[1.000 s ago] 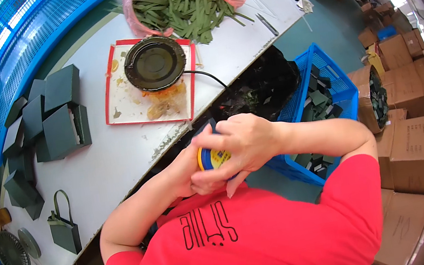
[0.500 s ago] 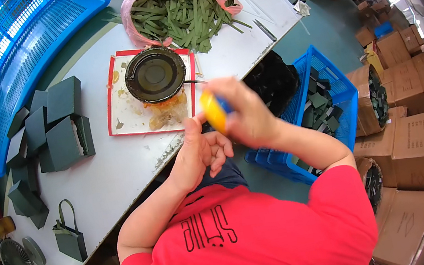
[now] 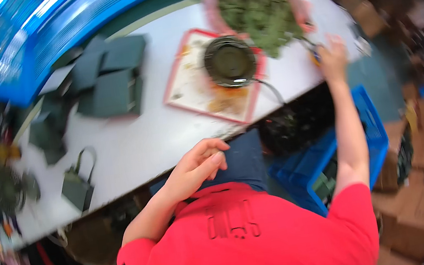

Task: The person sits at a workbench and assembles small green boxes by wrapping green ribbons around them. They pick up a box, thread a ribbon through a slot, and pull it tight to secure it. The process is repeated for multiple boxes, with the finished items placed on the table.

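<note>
My left hand (image 3: 199,162) is over my lap in front of the table edge, fingers curled and thumb bent against them; whatever may be inside is hidden. My right hand (image 3: 333,59) reaches out to the far right of the table, blurred by motion. A small yellow and blue handled thing (image 3: 315,56) shows against its inner side; whether it is gripped I cannot make out. Between the hands stands a round dark dish (image 3: 231,61), on a red-rimmed white tray (image 3: 183,85) stained brown. A dark thin handle (image 3: 271,89) sticks out from the dish toward the table edge.
A pink bag (image 3: 212,7) full of green strips (image 3: 257,12) stands behind the tray. Dark green boxes (image 3: 114,92) are piled left, with a small handled bag (image 3: 77,189) and a fan (image 3: 7,185) nearer. Blue crates (image 3: 310,173) and cartons (image 3: 413,212) stand right.
My right hand has moved away from my left hand, out to the table's far right. My left hand stays near the table edge. The whole view has shifted, putting the table things further right.
</note>
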`<state>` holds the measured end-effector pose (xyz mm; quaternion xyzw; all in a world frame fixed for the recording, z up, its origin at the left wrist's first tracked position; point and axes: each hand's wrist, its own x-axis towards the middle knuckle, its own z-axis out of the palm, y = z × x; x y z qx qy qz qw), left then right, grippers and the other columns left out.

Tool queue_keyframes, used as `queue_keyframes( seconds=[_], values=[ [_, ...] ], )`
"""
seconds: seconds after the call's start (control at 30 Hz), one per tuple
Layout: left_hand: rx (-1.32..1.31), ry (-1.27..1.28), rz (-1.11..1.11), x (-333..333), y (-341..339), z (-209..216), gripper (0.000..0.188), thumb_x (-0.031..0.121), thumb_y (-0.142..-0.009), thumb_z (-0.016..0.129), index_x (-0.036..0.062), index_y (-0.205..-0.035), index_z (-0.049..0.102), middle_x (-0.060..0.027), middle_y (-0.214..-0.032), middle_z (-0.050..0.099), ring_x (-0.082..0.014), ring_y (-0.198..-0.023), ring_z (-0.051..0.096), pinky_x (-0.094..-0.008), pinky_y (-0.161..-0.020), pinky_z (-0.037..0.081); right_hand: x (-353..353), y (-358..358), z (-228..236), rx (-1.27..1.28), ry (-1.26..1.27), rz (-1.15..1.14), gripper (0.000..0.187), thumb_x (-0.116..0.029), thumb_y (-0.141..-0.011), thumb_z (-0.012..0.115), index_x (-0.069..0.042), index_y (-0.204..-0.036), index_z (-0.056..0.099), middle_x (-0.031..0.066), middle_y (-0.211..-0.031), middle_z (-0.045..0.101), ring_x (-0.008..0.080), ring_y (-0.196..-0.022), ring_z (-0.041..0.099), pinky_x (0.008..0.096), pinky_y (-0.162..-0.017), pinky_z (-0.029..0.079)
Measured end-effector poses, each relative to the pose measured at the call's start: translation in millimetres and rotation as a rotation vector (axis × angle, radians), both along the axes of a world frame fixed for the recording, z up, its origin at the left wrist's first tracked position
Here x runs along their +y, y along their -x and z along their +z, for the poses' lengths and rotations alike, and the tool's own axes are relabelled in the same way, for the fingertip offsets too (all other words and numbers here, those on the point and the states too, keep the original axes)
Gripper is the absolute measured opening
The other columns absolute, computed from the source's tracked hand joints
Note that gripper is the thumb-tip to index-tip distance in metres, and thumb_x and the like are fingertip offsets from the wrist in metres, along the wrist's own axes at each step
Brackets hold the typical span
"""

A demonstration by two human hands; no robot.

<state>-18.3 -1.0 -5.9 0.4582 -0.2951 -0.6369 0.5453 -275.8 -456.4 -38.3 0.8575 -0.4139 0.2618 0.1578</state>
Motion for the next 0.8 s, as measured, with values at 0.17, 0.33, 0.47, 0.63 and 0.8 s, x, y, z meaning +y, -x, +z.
queue_keyframes(
  seconds=[0.17,0.33,0.47,0.63,0.8],
  values=[
    [-0.263,0.007,0.360,55.1,-44.2,9.8,0.027,0.017,-0.104,0.055,0.0032,-0.127,0.058,-0.0023,-0.094,0.062,-0.0072,-0.078,0.052,-0.0226,-0.073,0.045,72.5,-7.4,28.3,-0.428,-0.154,0.274,0.017,-0.007,-0.100,0.061,0.000,-0.112,0.071,0.0149,-0.127,0.065,0.0270,-0.115,0.061,0.0361,-0.100,0.047],
    [-1.054,-0.011,0.743,65.6,-84.8,11.1,0.023,0.011,-0.095,0.068,0.0006,-0.115,0.065,-0.0060,-0.096,0.066,-0.0160,-0.086,0.061,-0.0300,-0.081,0.049,144.1,-20.0,30.2,-0.593,-0.421,0.282,0.014,-0.010,-0.102,0.062,0.001,-0.106,0.069,0.0086,-0.115,0.069,0.0153,-0.102,0.062,0.0279,-0.091,0.049],
    [-1.483,0.210,0.833,46.5,-117.9,12.3,0.027,0.007,-0.086,0.073,0.0036,-0.112,0.066,-0.0136,-0.108,0.067,-0.0296,-0.101,0.061,-0.0382,-0.091,0.048,173.2,-23.2,18.8,-0.709,-0.544,0.256,0.012,-0.010,-0.104,0.059,0.001,-0.100,0.063,0.0079,-0.105,0.067,0.0135,-0.093,0.062,0.0269,-0.086,0.050],
    [-1.790,0.153,0.510,15.1,-154.4,19.8,0.052,0.019,-0.082,0.076,0.0066,-0.130,0.062,-0.0135,-0.151,0.050,-0.0353,-0.148,0.036,-0.0481,-0.117,0.030,192.3,-34.1,18.4,-0.740,-0.691,0.310,0.018,-0.013,-0.106,0.055,-0.001,-0.094,0.061,0.0051,-0.082,0.061,0.0120,-0.072,0.059,0.0267,-0.070,0.049],
    [-1.805,0.006,0.304,0.4,-169.8,23.8,0.080,0.031,-0.072,0.082,0.0116,-0.145,0.053,-0.0143,-0.160,0.041,-0.0407,-0.146,0.034,-0.0511,-0.117,0.031,196.6,-47.4,22.1,-0.727,-0.661,0.368,0.006,-0.005,-0.096,0.066,0.001,-0.095,0.065,0.0092,-0.094,0.069,0.0123,-0.070,0.066,0.0252,-0.063,0.050]
  ],
)
